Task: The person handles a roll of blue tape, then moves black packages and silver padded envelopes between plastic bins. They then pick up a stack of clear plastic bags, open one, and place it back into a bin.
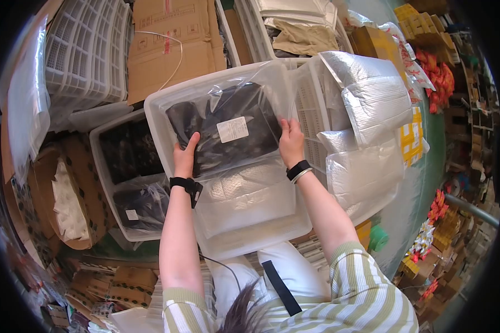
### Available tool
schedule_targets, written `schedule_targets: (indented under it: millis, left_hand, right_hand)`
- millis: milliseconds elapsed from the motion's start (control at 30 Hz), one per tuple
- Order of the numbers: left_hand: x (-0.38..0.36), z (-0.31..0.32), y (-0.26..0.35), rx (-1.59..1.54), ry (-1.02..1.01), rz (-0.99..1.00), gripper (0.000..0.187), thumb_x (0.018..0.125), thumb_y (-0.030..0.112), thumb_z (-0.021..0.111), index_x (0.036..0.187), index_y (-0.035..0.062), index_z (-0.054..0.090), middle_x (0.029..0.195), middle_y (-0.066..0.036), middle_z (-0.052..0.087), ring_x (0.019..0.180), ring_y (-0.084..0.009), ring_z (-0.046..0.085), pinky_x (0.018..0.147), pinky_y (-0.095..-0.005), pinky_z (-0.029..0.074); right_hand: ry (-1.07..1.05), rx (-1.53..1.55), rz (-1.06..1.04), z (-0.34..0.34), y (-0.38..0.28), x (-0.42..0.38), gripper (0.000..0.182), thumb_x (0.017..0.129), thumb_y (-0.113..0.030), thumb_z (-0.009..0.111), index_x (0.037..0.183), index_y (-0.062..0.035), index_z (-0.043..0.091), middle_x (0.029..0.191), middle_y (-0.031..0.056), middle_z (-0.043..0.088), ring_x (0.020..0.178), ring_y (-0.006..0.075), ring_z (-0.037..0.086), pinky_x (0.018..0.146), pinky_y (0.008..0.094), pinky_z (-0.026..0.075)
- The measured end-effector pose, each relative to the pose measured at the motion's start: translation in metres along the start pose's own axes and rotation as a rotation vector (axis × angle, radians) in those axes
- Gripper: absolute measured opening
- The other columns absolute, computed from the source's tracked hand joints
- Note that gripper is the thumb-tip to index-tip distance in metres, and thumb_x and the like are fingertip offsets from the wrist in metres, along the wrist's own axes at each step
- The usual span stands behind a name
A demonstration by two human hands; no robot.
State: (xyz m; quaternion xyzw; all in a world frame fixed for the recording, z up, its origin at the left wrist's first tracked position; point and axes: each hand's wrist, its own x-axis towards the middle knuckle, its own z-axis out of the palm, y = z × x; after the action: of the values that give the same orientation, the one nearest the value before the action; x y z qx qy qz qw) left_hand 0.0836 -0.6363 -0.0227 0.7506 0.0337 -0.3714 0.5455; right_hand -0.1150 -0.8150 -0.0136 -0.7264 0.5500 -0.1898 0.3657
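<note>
Cluttered stockroom floor, plastic crates (86, 58) and a flattened carton (172, 47) up top. Left hand (184, 158) and right hand (291, 143) grip opposite sides of the clear-bagged black item (205, 125), thumbs on top, over the white bin (250, 236). White label (233, 129) faces up. Silver foil pouches (372, 100) sit right of the bin.

White tub (156, 125) open at near end, black package (205, 130) blocking far end — foil pouches (375, 105) just beside
</note>
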Motion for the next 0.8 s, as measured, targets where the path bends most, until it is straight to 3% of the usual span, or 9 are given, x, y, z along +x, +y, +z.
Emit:
schedule_targets:
  millis: [167, 267, 367, 433, 500, 533, 633, 733, 800]
  left_hand:
    - [-0.015, -0.007, -0.026, -0.016, 0.023, -0.003, 0.076, 0.07, 0.042, 0.073, 0.119, -0.0085, 0.045, 0.115, -0.015, 0.053, 0.102, -0.0217, 0.052, 0.088, -0.0292, 0.039]
    - [-0.048, -0.011, -0.027, -0.08, -0.013, -0.063, 0.067, 0.073, 0.039, 0.071, 0.116, -0.0073, 0.048, 0.111, -0.014, 0.056, 0.099, -0.0202, 0.054, 0.086, -0.0289, 0.04]
    - [-0.072, -0.026, -0.056, -0.04, 0.009, -0.111, 0.06, 0.072, 0.037, 0.073, 0.108, -0.0072, 0.052, 0.104, -0.012, 0.059, 0.093, -0.0188, 0.056, 0.084, -0.0282, 0.041]
    - [-0.097, -0.034, -0.07, -0.04, -0.049, -0.129, 0.059, 0.072, 0.038, 0.073, 0.105, -0.0074, 0.053, 0.102, -0.013, 0.06, 0.091, -0.0194, 0.056, 0.083, -0.0283, 0.042]
    - [-0.122, -0.04, -0.085, 0.074, -0.013, -0.201, 0.062, 0.072, 0.04, 0.072, 0.105, -0.008, 0.053, 0.102, -0.014, 0.06, 0.091, -0.0196, 0.056, 0.083, -0.0285, 0.042]
    - [-0.133, -0.041, -0.087, 0.167, 0.011, -0.28, 0.062, 0.072, 0.042, 0.071, 0.105, -0.008, 0.053, 0.101, -0.014, 0.06, 0.092, -0.02, 0.056, 0.083, -0.0286, 0.042]
    - [-0.151, -0.044, -0.12, 0.123, -0.012, -0.233, 0.059, 0.075, 0.04, 0.07, 0.104, -0.0074, 0.05, 0.102, -0.015, 0.058, 0.094, -0.0203, 0.055, 0.083, -0.0279, 0.041]
    - [-0.154, -0.049, -0.133, 0.157, -0.063, -0.17, 0.061, 0.077, 0.044, 0.066, 0.106, -0.0068, 0.047, 0.105, -0.015, 0.056, 0.096, -0.021, 0.053, 0.085, -0.0281, 0.04]
    - [-0.144, -0.057, -0.146, 0.106, -0.066, -0.325, 0.071, 0.083, 0.057, 0.05, 0.112, -0.0078, 0.044, 0.107, -0.016, 0.055, 0.098, -0.0212, 0.052, 0.087, -0.0296, 0.039]
  right_hand:
    - [0.008, 0.151, -0.005, -0.013, 0.005, -0.005, 0.022, 0.091, -0.018, 0.045, 0.089, 0.0003, 0.057, 0.081, 0.0211, 0.062, 0.081, 0.0374, 0.059, 0.068, 0.0395, 0.045]
    - [-0.049, 0.092, 0.037, -0.029, 0.016, -0.028, 0.024, 0.092, -0.016, 0.046, 0.076, 0.0025, 0.048, 0.078, 0.0151, 0.064, 0.075, 0.0211, 0.063, 0.063, 0.0304, 0.045]
    - [-0.126, 0.13, 0.109, -0.047, 0.037, -0.067, 0.022, 0.091, -0.013, 0.047, 0.075, 0.0027, 0.048, 0.075, 0.0143, 0.063, 0.077, 0.0178, 0.063, 0.063, 0.0283, 0.045]
    - [-0.19, 0.22, 0.31, -0.065, 0.03, -0.098, 0.022, 0.09, -0.017, 0.046, 0.087, 0.0008, 0.058, 0.082, 0.0164, 0.065, 0.073, 0.0269, 0.063, 0.066, 0.0366, 0.047]
    - [-0.209, 0.196, 0.276, -0.06, 0.085, -0.132, 0.022, 0.09, -0.017, 0.045, 0.086, 0.0019, 0.057, 0.082, 0.0156, 0.065, 0.073, 0.0227, 0.062, 0.066, 0.0349, 0.046]
    - [-0.207, 0.249, 0.419, -0.063, 0.079, -0.144, 0.023, 0.091, -0.017, 0.045, 0.087, 0.0025, 0.055, 0.084, 0.0162, 0.065, 0.076, 0.0225, 0.062, 0.068, 0.0334, 0.046]
    - [-0.231, 0.17, 0.362, -0.072, 0.085, -0.151, 0.024, 0.093, -0.019, 0.046, 0.079, 0.0002, 0.048, 0.077, 0.008, 0.059, 0.08, 0.0158, 0.058, 0.07, 0.0272, 0.044]
    - [-0.471, -0.08, 0.453, -0.077, 0.059, -0.135, 0.031, 0.093, -0.029, 0.047, 0.09, 0.0022, 0.052, 0.088, 0.009, 0.06, 0.083, 0.016, 0.055, 0.078, 0.0273, 0.042]
    - [-0.419, 0.147, 0.418, -0.058, 0.087, -0.128, 0.04, 0.092, -0.036, 0.046, 0.101, 0.0029, 0.053, 0.098, 0.0089, 0.059, 0.088, 0.0155, 0.053, 0.083, 0.0271, 0.04]
